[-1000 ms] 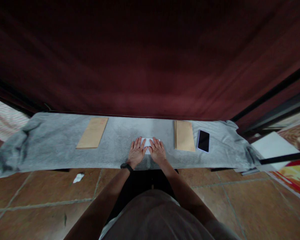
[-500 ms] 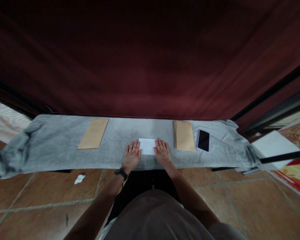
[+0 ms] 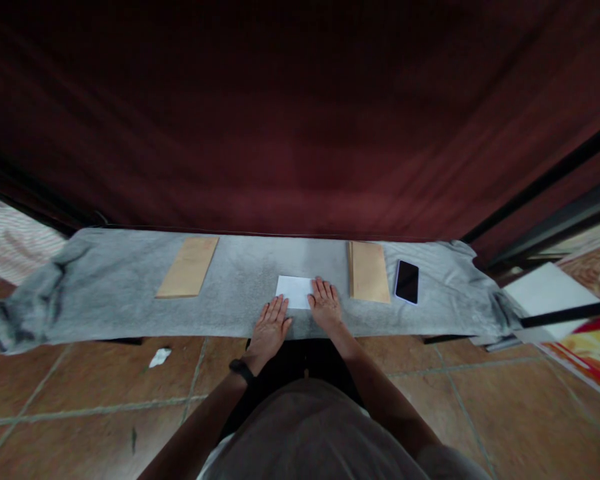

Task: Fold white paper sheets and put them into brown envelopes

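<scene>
A small white sheet of paper lies flat on the grey cloth, straight in front of me. My right hand rests palm down with fingers extended, its fingertips on the paper's right edge. At the paper's lower left corner is my left hand, also palm down and outstretched, its fingertips touching or just beside that corner. Neither hand grips anything. Off to the left lies a brown paper envelope. To the right, a small stack of brown envelopes lies close to my right hand.
A phone with a dark screen lies right of the envelope stack. Dark red fabric hangs behind the cloth-covered surface. Black bars and a white board stand at the right. A crumpled white scrap is on the tiled floor.
My left hand has slid toward me and slightly right, from the paper's left edge to its lower left corner, uncovering more of the paper. My right hand has stayed in place.
</scene>
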The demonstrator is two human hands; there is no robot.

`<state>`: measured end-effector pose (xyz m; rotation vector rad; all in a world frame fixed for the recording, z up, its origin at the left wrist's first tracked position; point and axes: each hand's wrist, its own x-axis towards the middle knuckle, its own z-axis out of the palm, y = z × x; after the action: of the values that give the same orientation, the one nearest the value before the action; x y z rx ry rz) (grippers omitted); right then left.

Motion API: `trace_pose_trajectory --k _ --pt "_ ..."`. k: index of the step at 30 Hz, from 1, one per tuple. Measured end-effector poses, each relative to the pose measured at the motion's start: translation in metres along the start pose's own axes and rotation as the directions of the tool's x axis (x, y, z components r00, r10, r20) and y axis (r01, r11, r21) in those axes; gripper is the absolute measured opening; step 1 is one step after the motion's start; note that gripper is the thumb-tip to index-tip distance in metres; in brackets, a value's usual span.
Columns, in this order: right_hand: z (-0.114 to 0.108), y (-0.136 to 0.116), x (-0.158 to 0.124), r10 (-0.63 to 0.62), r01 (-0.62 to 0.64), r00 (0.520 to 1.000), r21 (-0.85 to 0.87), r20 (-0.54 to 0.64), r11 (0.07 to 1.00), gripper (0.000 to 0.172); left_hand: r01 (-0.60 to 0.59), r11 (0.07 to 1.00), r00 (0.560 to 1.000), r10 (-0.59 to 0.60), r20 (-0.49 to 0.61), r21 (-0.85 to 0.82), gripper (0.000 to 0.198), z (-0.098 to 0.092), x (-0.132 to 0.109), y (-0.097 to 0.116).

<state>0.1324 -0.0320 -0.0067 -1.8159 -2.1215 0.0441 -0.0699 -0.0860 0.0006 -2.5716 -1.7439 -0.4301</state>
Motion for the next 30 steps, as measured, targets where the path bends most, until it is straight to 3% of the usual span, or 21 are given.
trace_pose_trajectory --k 3,8,11,23,30 --pt "-0.005 -0.013 -0.002 0.002 -0.001 1.0 0.034 -0.016 0.999 0.052 0.002 1.0 1.0 -0.002 -0.003 -0.005 0.055 0.0 -0.002 -0.004" --pt "-0.006 -0.051 -0.025 -0.243 0.24 0.97 0.148 0.007 0.96 0.049 -0.009 1.0 1.0 0.01 0.014 -0.016 0.053 0.003 -0.003 -0.007" --pt "-0.003 -0.061 -0.043 -0.277 0.271 0.961 0.156 0.021 0.95 0.05 -0.039 0.999 0.999 0.039 0.035 -0.015 0.054 0.002 -0.006 -0.009" --pt "-0.015 -0.012 -0.067 -0.19 0.19 0.982 0.058 0.001 0.98 0.052 0.006 1.0 0.999 -0.007 0.038 0.023 0.056 -0.012 -0.015 -0.008" --pt "-0.015 -0.009 -0.07 -0.19 0.189 0.982 0.042 -0.002 0.981 0.053 0.061 0.998 0.995 -0.062 0.079 0.025 0.059 -0.006 0.009 0.011"
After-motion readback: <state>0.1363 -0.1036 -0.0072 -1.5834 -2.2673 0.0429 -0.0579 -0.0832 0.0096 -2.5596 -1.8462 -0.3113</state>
